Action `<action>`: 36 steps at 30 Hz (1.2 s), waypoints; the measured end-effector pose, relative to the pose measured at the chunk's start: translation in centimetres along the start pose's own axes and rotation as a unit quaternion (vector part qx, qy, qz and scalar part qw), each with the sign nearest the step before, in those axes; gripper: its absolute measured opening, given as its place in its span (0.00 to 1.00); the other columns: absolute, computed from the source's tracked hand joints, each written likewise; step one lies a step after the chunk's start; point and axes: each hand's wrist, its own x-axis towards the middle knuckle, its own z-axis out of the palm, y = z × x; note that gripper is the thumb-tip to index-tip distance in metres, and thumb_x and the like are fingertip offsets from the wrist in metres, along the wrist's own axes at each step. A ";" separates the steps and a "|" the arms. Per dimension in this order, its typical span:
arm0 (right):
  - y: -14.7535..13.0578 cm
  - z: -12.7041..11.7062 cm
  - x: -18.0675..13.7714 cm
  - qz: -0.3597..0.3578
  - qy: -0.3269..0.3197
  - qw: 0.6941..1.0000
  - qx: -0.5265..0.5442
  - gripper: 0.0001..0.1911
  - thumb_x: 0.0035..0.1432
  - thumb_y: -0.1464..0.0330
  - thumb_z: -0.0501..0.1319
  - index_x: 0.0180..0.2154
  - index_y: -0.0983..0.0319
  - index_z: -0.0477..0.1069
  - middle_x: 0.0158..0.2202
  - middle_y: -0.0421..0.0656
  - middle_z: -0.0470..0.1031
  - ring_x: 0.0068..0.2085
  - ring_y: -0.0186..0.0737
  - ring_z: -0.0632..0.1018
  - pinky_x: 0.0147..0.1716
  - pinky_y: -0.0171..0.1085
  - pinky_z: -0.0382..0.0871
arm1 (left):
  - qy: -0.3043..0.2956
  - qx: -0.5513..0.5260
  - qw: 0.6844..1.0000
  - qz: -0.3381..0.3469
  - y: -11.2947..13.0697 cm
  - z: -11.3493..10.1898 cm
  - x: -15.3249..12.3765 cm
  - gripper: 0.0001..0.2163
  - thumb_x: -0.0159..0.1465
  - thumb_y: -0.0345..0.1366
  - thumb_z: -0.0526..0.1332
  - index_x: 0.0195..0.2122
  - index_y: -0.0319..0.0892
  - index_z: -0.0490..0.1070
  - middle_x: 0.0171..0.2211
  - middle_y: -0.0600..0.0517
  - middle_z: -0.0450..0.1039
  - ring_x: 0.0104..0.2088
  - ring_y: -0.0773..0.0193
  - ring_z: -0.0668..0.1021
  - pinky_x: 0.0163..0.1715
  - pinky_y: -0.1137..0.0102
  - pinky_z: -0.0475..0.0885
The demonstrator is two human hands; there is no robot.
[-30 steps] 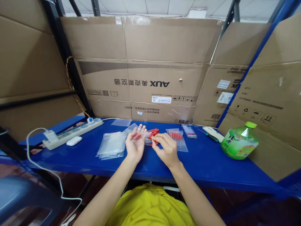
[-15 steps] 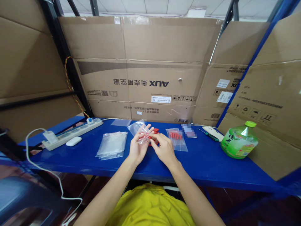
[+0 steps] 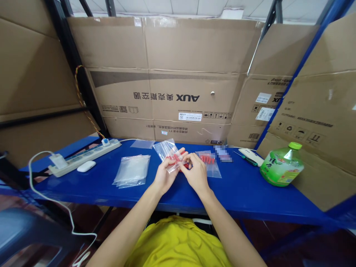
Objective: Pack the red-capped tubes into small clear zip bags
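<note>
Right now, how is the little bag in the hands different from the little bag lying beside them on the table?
The held bag is up off the blue table, pinched between the left hand and the right hand; the lying bag is touched by neither hand. The held bag tilts at an angle; the lying bag rests flat. Both are clear plastic with small red pieces inside.

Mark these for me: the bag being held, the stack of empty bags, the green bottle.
held bag (image 3: pixel 167 149): head view, clear upper part above the fingers.
stack of empty bags (image 3: pixel 132 170): head view, middle of the top bag.
green bottle (image 3: pixel 279 167): head view, middle of its body.
</note>
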 end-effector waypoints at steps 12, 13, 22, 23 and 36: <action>1.8 -0.4 -0.1 0.014 -0.165 0.975 -0.145 0.03 0.61 0.69 0.69 0.36 0.56 0.76 0.33 0.39 0.81 0.35 0.42 0.81 0.31 0.36 0.64 | 0.167 -0.086 0.981 0.055 0.4 -1.0 1.4 0.23 0.56 0.21 0.57 0.53 0.37 0.77 0.61 0.40 0.76 0.63 0.53 0.77 0.59 0.67 0.77; 1.8 -0.3 -0.3 0.003 -0.184 0.967 -0.174 0.04 0.60 0.70 0.69 0.38 0.56 0.77 0.35 0.40 0.82 0.36 0.43 0.82 0.32 0.36 0.64 | 0.177 -0.090 0.979 0.044 0.4 -1.1 1.5 0.23 0.56 0.21 0.57 0.52 0.36 0.77 0.60 0.40 0.77 0.62 0.54 0.78 0.57 0.68 0.78; 0.7 0.4 -0.8 -0.029 -0.222 0.938 -0.265 0.07 0.63 0.74 0.66 0.41 0.57 0.75 0.45 0.46 0.79 0.43 0.45 0.81 0.36 0.37 0.68 | 0.197 -0.086 0.975 0.049 0.4 -1.1 1.5 0.20 0.58 0.21 0.59 0.51 0.37 0.77 0.53 0.42 0.80 0.48 0.59 0.84 0.50 0.68 0.80; 0.7 0.4 -0.8 -0.035 -0.226 0.938 -0.260 0.07 0.63 0.75 0.65 0.41 0.57 0.74 0.45 0.46 0.79 0.45 0.46 0.81 0.36 0.37 0.68 | 0.201 -0.084 0.975 0.049 0.4 -1.2 1.5 0.19 0.58 0.22 0.59 0.50 0.37 0.77 0.52 0.42 0.80 0.47 0.59 0.84 0.49 0.68 0.80; 0.2 -0.2 0.1 -0.060 -0.068 0.996 0.025 0.08 0.59 0.77 0.58 0.36 0.58 0.71 0.37 0.40 0.76 0.33 0.36 0.76 0.36 0.35 0.71 | 0.316 -0.119 0.930 0.147 1.2 -1.9 2.0 0.06 0.64 0.25 0.57 0.38 0.43 0.68 0.49 0.48 0.76 0.59 0.55 0.80 0.58 0.61 0.77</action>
